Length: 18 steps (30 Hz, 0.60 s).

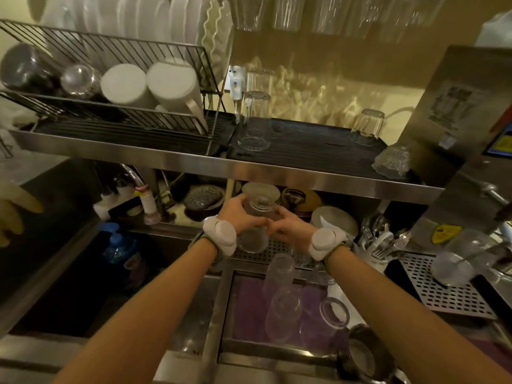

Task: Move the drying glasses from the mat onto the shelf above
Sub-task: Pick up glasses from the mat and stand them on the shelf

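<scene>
Purple drying mat (249, 306) nearest us, lying in a steel tray on the worktop, and on it a tall clear tumbler (282, 314) mouth-down, a second tall clear glass (278, 273) just behind it and a shorter clear glass (333, 314) tipped with its mouth toward us. Up from the bottom edge come two bare forearms, each with a white wrist-worn device (220, 234). Both hands meet over the perforated steel drain strip (277, 249) beyond the mat: the left hand (238, 214) wraps its fingers round the upper side of a tall clear glass held upside down (253, 223), and the right hand (291, 225) closes on the same glass from the other side, so the grip is two-handed and snug. That glass sits off the mat, raised, below the front edge of the long stainless steel shelf (194, 159). To the right, a white holder of steel cutlery (381, 242). To the left, a blue soap bottle (119, 245) in the dark sink. On the shelf, a black ribbed mat (313, 146) carries an inverted tall clear glass (255, 120), a short inverted glass (367, 124) farther right and a faceted glass (392, 162) near the right end. Left of those stands a wire dish rack (110, 87) with two white cups (149, 81).
</scene>
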Available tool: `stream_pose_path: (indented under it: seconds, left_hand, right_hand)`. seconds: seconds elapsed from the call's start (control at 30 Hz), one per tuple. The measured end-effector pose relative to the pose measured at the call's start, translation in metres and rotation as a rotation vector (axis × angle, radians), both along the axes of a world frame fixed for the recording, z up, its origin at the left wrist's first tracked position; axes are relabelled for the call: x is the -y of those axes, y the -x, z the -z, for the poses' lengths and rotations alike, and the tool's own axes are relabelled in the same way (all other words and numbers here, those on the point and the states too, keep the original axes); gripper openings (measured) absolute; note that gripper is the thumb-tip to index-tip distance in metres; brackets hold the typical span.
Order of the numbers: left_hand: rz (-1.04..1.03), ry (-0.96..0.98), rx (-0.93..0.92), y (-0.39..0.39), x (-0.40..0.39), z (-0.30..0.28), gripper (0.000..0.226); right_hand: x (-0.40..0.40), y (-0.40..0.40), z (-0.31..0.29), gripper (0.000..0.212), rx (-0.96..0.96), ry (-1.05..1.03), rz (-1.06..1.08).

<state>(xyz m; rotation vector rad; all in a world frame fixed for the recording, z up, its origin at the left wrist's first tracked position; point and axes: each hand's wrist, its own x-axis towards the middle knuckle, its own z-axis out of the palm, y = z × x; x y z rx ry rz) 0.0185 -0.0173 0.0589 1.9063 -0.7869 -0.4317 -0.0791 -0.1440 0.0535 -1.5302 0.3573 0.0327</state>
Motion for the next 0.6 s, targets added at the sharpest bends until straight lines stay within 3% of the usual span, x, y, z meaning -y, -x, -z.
stream_pose_path:
  seconds: [0.2,0.5,0.6]
  left_hand:
    - [0.076,0.072,-0.016,0.013,-0.014,-0.035,0.049]
    - [0.109,0.143,-0.010,0.018,-0.019,-0.097,0.090]
    - [0.094,0.210,0.006,0.018,-0.014,-0.116,0.072]
  right_hand:
    - [-0.013,0.003,-0.022,0.064,0.101,0.003,-0.128]
    - [-0.005,0.011,-0.076,0.046,0.067,0.095,-0.110]
    - [-0.001,0.009,-0.096,0.040,0.102,0.167,-0.043]
